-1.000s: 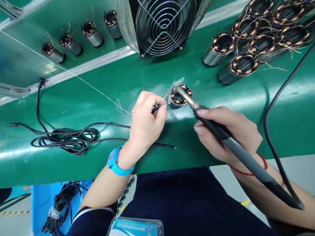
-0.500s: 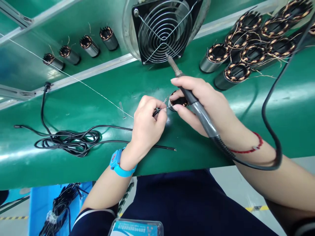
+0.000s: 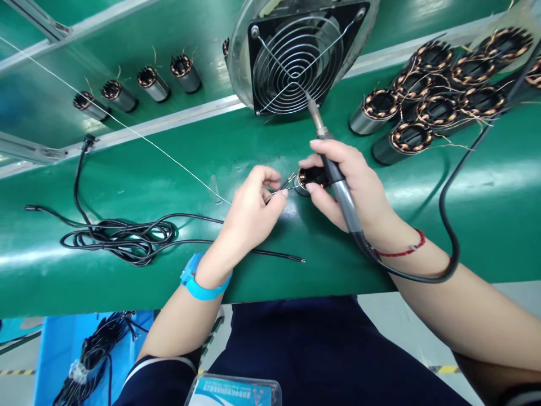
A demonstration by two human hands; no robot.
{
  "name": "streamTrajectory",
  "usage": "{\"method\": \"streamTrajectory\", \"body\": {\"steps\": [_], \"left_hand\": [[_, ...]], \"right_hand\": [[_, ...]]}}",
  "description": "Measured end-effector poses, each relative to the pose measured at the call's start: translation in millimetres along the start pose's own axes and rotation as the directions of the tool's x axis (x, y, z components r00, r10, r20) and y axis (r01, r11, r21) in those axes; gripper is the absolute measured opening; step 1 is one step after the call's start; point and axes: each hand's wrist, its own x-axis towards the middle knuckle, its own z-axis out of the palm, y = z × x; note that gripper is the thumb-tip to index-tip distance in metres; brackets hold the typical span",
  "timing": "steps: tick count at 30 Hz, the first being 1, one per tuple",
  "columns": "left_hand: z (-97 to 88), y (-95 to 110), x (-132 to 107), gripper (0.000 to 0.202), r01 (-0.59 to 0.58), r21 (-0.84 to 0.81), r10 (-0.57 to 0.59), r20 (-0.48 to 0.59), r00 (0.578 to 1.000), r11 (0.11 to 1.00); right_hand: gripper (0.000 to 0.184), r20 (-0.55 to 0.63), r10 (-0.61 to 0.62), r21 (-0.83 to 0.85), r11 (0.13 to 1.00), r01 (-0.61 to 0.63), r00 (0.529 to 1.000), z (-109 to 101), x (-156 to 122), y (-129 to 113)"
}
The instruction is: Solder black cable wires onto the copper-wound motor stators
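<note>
My left hand (image 3: 256, 206) is closed in a pinch near the middle of the bench. Between thumb and fingers it has the end of a black cable, whose thin stripped wires (image 3: 289, 179) reach toward a motor stator (image 3: 301, 181). A thin pale wire (image 3: 169, 158), perhaps solder, runs from the upper left to this hand. My right hand (image 3: 359, 186) grips a soldering iron (image 3: 347, 206), its tip pointing up and away, toward the fan. The thumb and fingers of that same hand also hold the stator, partly covering its copper windings.
A fan with a wire guard (image 3: 296, 73) stands behind my hands. Several stators (image 3: 406, 138) cluster at right, more (image 3: 186, 73) stand at back left. A coiled black cable (image 3: 122, 239) lies at left. Below the edge, a blue bin (image 3: 53, 349) holds bundled cables.
The view has shifted slightly, so the fan and right-hand stators sit lower and further right. The left fingers have loosened a little, and more of the wire ends show beside the stator.
</note>
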Motion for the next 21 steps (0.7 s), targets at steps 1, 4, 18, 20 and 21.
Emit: {"method": "streamTrajectory", "body": {"steps": [1, 4, 18, 20, 21], "left_hand": [[-3.6, 1, 2, 0.006, 0.073, -0.051, -0.069, 0.070, 0.995, 0.996], [-11.9, 6, 6, 0.011, 0.212, -0.208, -0.181, 0.161, 0.970, 0.955], [6.7, 12, 9, 0.016, 0.320, -0.368, -0.315, 0.076, 0.946, 0.873], [8.2, 13, 9, 0.018, 0.322, -0.389, -0.309, 0.098, 0.946, 0.863], [7.9, 12, 9, 0.019, 0.326, -0.404, -0.305, 0.116, 0.945, 0.855]], "right_hand": [[0.052, 0.027, -0.013, -0.005, 1.000, 0.013, 1.000, 1, 1, 2], [0.052, 0.071, -0.061, -0.010, 0.998, 0.062, 0.996, 4, 3, 6], [0.052, 0.081, -0.124, 0.039, 0.992, 0.121, 0.989, -5, -1, 3], [0.050, 0.058, -0.152, 0.032, 0.988, 0.150, 0.987, -4, -1, 3], [0.048, 0.045, -0.163, 0.023, 0.987, 0.162, 0.986, -3, -1, 3]]}}
